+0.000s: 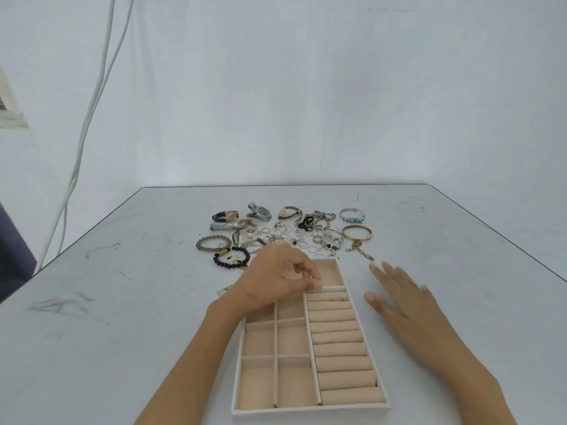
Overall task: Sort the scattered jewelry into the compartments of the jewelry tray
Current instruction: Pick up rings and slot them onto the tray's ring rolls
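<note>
The beige jewelry tray (310, 411) lies near and central on the table (122, 302), with one ring (336, 299) lodged in its far right ring rolls. The left hand (276, 277) hovers over the tray's far end, fingertips pinched together; I cannot tell whether they hold anything. The right hand (399, 302) rests flat and relaxed just right of the tray. Sorting seems barely begun, and the next move calls for picking a small piece from the scattered jewelry (276, 231) beyond.

Matt beige velvety tray (260, 342) lining under the left fingers (308, 273), scuffed matt grey table (122, 302), glossy gold metal bangle (365, 239) beyond the right fingers (389, 270), shiny silver metal watch (260, 212), dull black beads (225, 265).
</note>
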